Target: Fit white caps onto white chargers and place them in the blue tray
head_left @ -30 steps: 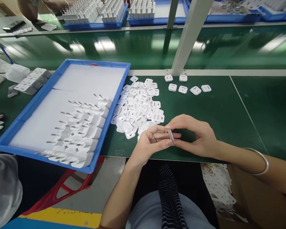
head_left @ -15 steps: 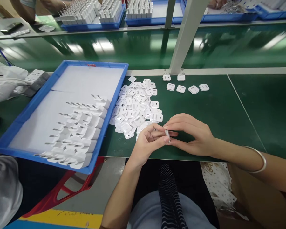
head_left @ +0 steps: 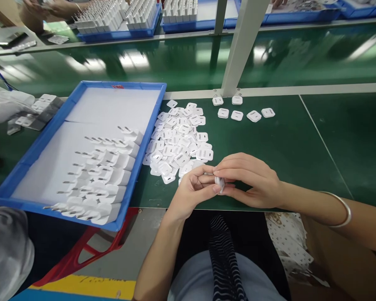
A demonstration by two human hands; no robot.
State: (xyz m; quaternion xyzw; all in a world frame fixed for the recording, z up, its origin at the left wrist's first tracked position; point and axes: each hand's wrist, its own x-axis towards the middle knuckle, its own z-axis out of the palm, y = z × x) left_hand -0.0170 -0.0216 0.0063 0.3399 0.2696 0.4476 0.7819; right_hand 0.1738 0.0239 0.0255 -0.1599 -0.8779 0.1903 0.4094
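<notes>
Between the fingertips of both hands is a small white plastic cover [head_left: 219, 182], held on edge and partly hidden by the fingers. My left hand [head_left: 196, 188] pinches it from the left with thumb and fingers. From the right, my right hand [head_left: 253, 182] grips the same piece, its fingers over the top and its thumb below. Just beyond my left hand lies a heap of similar white covers [head_left: 181, 142], each with a small slot. Several more covers [head_left: 237, 116] lie apart on the green table [head_left: 288, 154], past my right hand.
A blue tray [head_left: 125, 213] at left holds rows of white plug housings [head_left: 113, 175] with metal pins. A metal post [head_left: 242, 46] rises from the table's far rail. Across the green belt [head_left: 181, 62] stand more trays of plugs. A co-worker's sleeve [head_left: 1, 108] is at far left.
The cover between my hands has turned, showing more of its face instead of its thin edge. My hands have sunk slightly. The camera view has shifted a little.
</notes>
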